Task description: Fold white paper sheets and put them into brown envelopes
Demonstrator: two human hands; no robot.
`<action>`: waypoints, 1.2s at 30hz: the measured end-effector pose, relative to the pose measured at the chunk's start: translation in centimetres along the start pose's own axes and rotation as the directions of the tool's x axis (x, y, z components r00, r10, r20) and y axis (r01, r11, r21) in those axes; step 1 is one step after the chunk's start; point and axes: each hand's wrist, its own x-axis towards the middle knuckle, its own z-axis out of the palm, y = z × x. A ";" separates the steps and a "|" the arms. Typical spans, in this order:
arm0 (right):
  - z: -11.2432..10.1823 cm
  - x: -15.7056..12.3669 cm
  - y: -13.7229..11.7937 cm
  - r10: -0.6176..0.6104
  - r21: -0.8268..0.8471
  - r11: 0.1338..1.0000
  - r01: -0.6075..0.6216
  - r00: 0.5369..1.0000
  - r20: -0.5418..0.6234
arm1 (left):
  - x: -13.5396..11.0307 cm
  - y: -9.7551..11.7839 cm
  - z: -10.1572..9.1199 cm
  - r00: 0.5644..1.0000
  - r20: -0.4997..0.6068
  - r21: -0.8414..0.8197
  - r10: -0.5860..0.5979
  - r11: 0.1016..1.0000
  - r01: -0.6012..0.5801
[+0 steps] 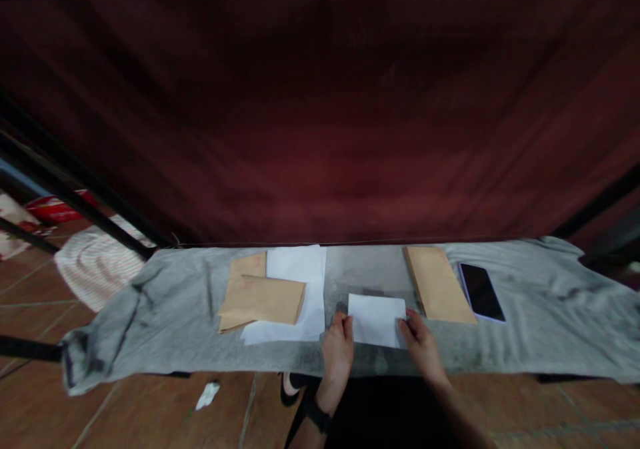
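Note:
Between my two hands is a small white sheet of paper (pixel 377 320), which looks folded, held just over the grey cloth. My left hand (pixel 339 344) pinches its left edge, thumb and fingers closed. At the right edge, my right hand (pixel 419 339) grips the paper with the thumb on top and the fingers beyond it. Left of my hands, brown envelopes (pixel 270 299) lie overlapping on larger white sheets (pixel 313 309). To the right rests a stack of brown envelopes (pixel 443 286), close to my right hand.
A phone (pixel 483 292) in a purple case lies right of the envelope stack. Grey cloth (pixel 550 316) covers the narrow bench, with a dark red panel (pixel 320 136) behind it. Metal bars (pixel 75 169) stand at the left. On the tiled floor lies a white scrap (pixel 207 394).

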 end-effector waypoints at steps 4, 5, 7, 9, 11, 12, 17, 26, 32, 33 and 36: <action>0.4 -0.2 1.3 -0.077 -0.259 0.963 0.073 0.997 -0.005 | 1.2 -1.2 -2.1 0.974 -0.078 0.016 0.211 0.977 -0.211; 0.5 -0.4 1.6 -0.094 -0.322 0.943 0.085 0.995 -0.012 | 1.9 -1.7 -3.2 0.966 -0.090 0.023 0.241 0.970 -0.240; 0.9 -0.6 1.9 -0.118 -0.417 0.904 0.098 0.993 -0.022 | 3.5 -3.3 -5.9 0.952 -0.108 0.048 0.286 0.958 -0.282; 1.2 -0.9 1.8 -0.127 -0.465 0.880 0.101 0.992 -0.026 | 5.2 -5.4 -9.0 0.927 -0.091 0.161 0.364 0.924 -0.347; 1.3 -0.9 1.5 -0.116 -0.474 0.876 0.091 0.993 -0.023 | 6.6 -7.7 -11.8 0.929 -0.045 0.353 0.367 0.876 -0.329; 1.3 -1.0 1.4 -0.101 -0.472 0.878 0.081 0.995 -0.018 | 7.0 -8.9 -13.0 0.941 -0.032 0.423 0.336 0.858 -0.292; 1.1 -0.9 0.8 -0.041 -0.461 0.887 0.033 0.999 -0.006 | 6.1 -11.1 -14.3 0.907 -0.008 0.510 0.422 0.781 -0.359; 1.1 -1.0 0.3 -0.060 -0.427 0.902 0.054 0.998 0.001 | 3.6 -5.4 -10.5 0.954 -0.099 0.735 0.284 0.667 -0.122; 0.7 -1.3 -0.8 -0.192 -0.458 0.872 0.175 0.981 0.009 | 1.6 -1.5 -9.5 0.949 -0.090 0.780 0.304 0.613 -0.122; 0.7 -1.2 -1.2 -0.213 -0.450 0.873 0.188 0.977 -0.004 | 1.0 -0.7 -9.0 0.946 -0.076 0.780 0.316 0.610 -0.141; 1.1 -0.6 -3.2 -0.163 -0.258 0.953 0.157 0.987 -0.002 | -0.9 1.8 -6.7 0.934 -0.009 0.767 0.356 0.603 -0.222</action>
